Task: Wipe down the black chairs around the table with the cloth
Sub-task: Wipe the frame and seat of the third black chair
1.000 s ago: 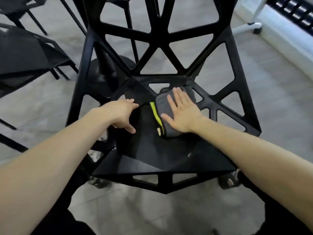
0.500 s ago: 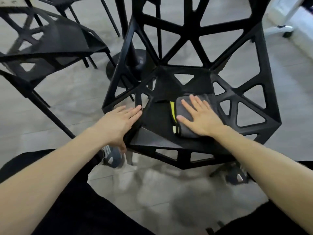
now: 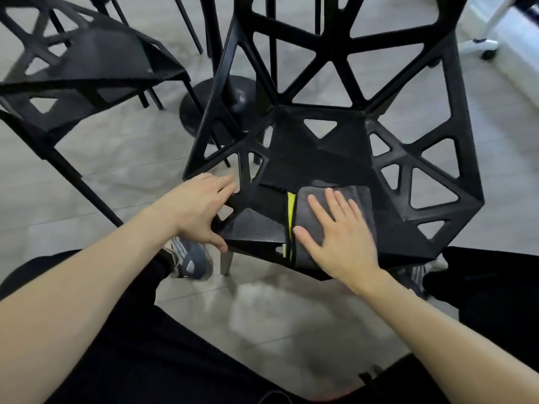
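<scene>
A: Head view showed the right hand (image 3: 338,237) flat, pressing the cloth (image 3: 361,199) on the chair (image 3: 414,167) seat's front.

B: The left hand (image 3: 195,208), fingers straight, steadied its edge; the cloth risked sliding off.

- No legible text, brand, number or sign appears on any surface in the head view.
- The small pale tag at the cloth (image 3: 329,217) edge is too blurred to read.
</scene>
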Motion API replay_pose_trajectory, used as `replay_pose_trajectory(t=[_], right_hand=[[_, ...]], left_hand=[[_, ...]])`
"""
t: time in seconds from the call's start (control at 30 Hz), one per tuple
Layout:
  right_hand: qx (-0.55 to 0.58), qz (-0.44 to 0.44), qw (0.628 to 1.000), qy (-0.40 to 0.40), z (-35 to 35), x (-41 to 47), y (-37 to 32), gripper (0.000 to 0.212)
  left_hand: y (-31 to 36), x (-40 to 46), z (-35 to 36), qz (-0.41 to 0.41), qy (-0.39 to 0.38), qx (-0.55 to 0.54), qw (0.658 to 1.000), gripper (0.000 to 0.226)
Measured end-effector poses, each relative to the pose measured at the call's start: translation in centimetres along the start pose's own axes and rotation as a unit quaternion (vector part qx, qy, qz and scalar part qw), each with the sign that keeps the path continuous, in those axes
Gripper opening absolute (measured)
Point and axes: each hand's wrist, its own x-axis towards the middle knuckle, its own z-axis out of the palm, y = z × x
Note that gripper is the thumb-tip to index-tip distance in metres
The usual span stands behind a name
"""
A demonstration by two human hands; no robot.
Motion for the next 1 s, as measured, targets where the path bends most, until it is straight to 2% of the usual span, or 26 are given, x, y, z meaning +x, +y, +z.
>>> replay_pose_trajectory(t=[0.1,0.27,0.37,0.43,0.5,0.57,0.6,0.63,0.7,0.77,0.83,0.9,1.0], right_hand=[[-0.01,0.008,1.0,0.018,0.1,-0.2,1.9,0.081],[-0.014,0.0,1.0,0.018,-0.3,6.6,4.5,0.08],[-0.017,0.046,0.999,0.019,-0.4,9.1,6.2,0.082],[-0.01,0.095,0.994,0.044,0.0,8.7,2.7,0.083],[-0.001,0.081,0.995,0.067,1.1,8.7,-3.6,0.081],[0.021,0.028,0.998,0.056,1.9,9.7,-8.7,0.078],[0.025,0.004,0.998,0.053,2.2,10.1,-9.5,0.077],[0.021,-0.022,0.998,0.051,2.2,10.3,-8.9,0.077],[-0.006,-0.095,0.994,0.055,2.2,9.3,-4.8,0.078],[-0.039,-0.117,0.99,0.07,2.0,6.9,1.2,0.08],[-0.057,-0.079,0.991,0.097,1.8,4.7,6.7,0.08],[-0.068,-0.02,0.993,0.095,1.7,3.2,8.9,0.081],[-0.049,0.034,0.991,0.123,3.3,3.9,3.9,0.081]], left_hand=[[-0.3,0.3,0.3,0.014,0.022,0.037,0.999,0.143],[-2.0,5.2,-1.1,-0.009,0.02,0.024,0.999,0.145],[-2.0,8.2,-1.9,-0.002,0.018,0.015,1.0,0.142],[-1.8,8.9,-1.9,0.004,0.02,0.012,1.0,0.138],[-2.1,9.3,-1.5,0.013,0.031,0.005,0.999,0.121],[-2.5,9.7,-1.0,0.025,0.063,-0.009,0.998,0.086],[-2.6,9.8,-0.8,0.026,0.076,-0.015,0.997,0.078],[-2.7,9.8,-1.0,0.025,0.068,-0.01,0.997,0.08],[-2.7,10.0,-1.3,0.019,0.015,0.007,1.0,0.101],[-2.6,10.3,-1.6,0.012,-0.035,0.022,0.999,0.118],[-2.8,10.5,-1.3,0.012,-0.049,0.019,0.999,0.128],[-2.9,10.6,-0.8,0.019,-0.025,0.021,0.999,0.123],[-2.8,10.7,-0.3,0.021,-0.018,0.03,0.999,0.118]])
